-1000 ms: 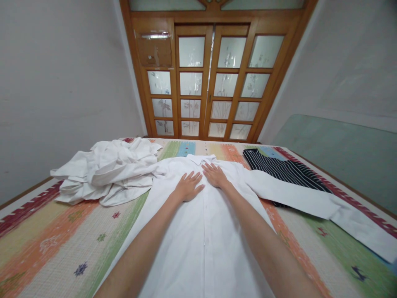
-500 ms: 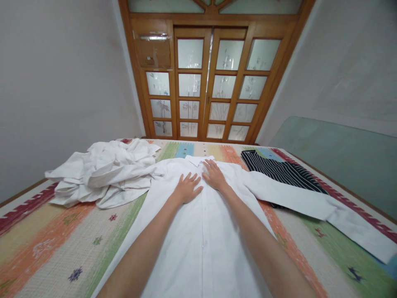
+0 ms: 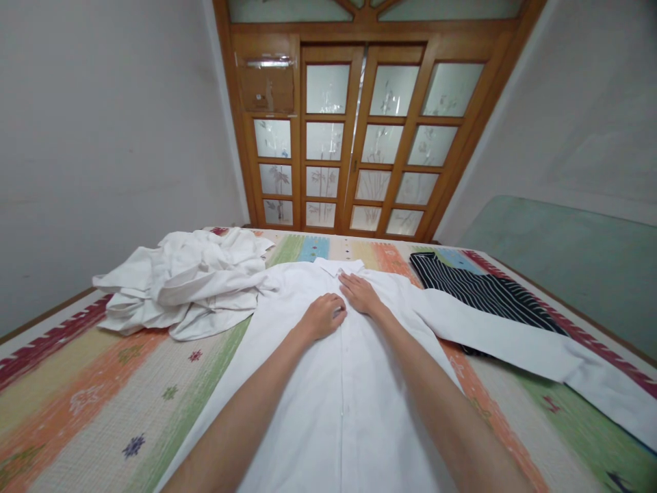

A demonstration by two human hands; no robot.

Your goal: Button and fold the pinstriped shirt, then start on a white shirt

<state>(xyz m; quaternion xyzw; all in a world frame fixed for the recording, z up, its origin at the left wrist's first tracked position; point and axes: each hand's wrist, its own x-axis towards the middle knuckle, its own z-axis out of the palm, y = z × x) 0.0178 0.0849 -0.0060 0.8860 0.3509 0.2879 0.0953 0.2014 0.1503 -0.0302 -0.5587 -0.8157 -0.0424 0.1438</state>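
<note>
A white button-front shirt (image 3: 311,418) lies spread face up on a patterned bed cover, its collar (image 3: 328,265) pointing away from me. On the upper chest, beside the button placket, my left hand (image 3: 324,316) has its fingers curled and closed at the cloth; the fingertips are partly hidden. Just right of it, below the collar, my right hand (image 3: 361,294) rests on the shirt with its fingers stretched out. The right-side sleeve (image 3: 493,335) extends out to the right, partly over a black-and-white striped garment (image 3: 482,291).
A crumpled heap of white cloth (image 3: 200,274) sits at the left, against the shirt's shoulder. Beneath everything is the striped, multicoloured bed cover (image 3: 148,404). A pale green board (image 3: 569,253) stands along the right side. Wooden glazed doors (image 3: 354,137) are beyond the far edge.
My left hand has shifted right toward the placket, and its spread fingers have curled in. The right hand stays below the collar. The whole view has moved slightly.
</note>
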